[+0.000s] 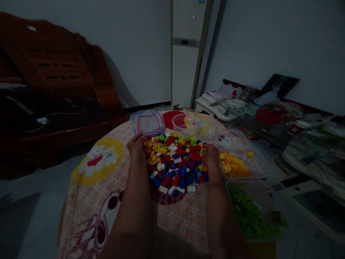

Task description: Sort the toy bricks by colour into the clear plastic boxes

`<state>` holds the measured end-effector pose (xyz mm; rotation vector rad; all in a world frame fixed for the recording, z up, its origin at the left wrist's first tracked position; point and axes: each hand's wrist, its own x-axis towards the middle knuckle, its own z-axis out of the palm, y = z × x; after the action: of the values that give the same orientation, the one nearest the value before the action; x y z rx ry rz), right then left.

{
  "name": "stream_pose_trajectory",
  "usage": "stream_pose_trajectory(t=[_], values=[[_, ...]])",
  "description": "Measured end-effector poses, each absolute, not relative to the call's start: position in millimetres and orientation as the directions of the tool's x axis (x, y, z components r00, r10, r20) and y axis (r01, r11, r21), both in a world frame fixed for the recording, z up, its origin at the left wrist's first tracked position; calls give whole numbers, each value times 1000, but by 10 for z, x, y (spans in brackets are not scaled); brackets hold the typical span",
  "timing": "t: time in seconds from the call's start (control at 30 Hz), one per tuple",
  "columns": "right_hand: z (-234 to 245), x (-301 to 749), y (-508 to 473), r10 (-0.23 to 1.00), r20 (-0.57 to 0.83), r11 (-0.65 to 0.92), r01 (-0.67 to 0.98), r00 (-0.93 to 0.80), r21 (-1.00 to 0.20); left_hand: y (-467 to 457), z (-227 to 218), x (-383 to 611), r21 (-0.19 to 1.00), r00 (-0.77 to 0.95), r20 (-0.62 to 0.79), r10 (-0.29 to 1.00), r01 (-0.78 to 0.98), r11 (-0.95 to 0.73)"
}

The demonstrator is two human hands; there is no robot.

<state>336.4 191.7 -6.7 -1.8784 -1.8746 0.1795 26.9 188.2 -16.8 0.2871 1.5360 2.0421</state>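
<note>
Flanking pile: left hand [136,147] and right hand [211,158] sit palm-down on either side of the brick pile [175,162], forearms stretched out over the table [88,216].
Left hand state: fingers bent at the pile's upper left edge, touching bricks; too dark to tell whether it grips one.
Right hand state: fingers dug into the pile's right edge; a grip on any brick is hidden, cannot tell.
Brick pile: mixed red, blue, yellow, green and white, heaped mid-table between the hands; a few white ones lie loose at the near edge.
Yellow tub [256,169]: clear, holds only yellow bricks, just beside the right hand.
Green tub [253,187]: clear, holds green bricks, nearer the camera, along the right forearm.
Lidded box [147,123]: shut, just past the left hand.
Clear bowl [194,124]: beyond the pile, next to a red disc [169,118].
Risk, spill: likely that a push from either hand sends edge bricks rolling off the round table; the pile is loose and the cloth is smooth.
Risk, mix-up: light is poor, so blue and green may be misread.
Risk, knock: the right forearm lies close to the green tub and could nudge it over the table edge.
</note>
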Motion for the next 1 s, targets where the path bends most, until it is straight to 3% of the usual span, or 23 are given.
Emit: stream_pose_trajectory(t=[0.2,0.43,0.63,1.0], values=[[-32,3392,1946,893,421,157,768,158,-620,1883,-192,277,936,-821,-141,553,-292,-195],[-40,3403,1965,858,440,218,588,265,-779,1899,-199,266,943,-824,-146,548,-284,-176],[-50,3387,1959,882,399,194,578,252,-793,1860,-159,301,951,-825,-125,551,-257,-170],[1,3375,1917,901,377,129,696,216,-707,1866,-146,309,940,-820,-131,557,-281,-193]])
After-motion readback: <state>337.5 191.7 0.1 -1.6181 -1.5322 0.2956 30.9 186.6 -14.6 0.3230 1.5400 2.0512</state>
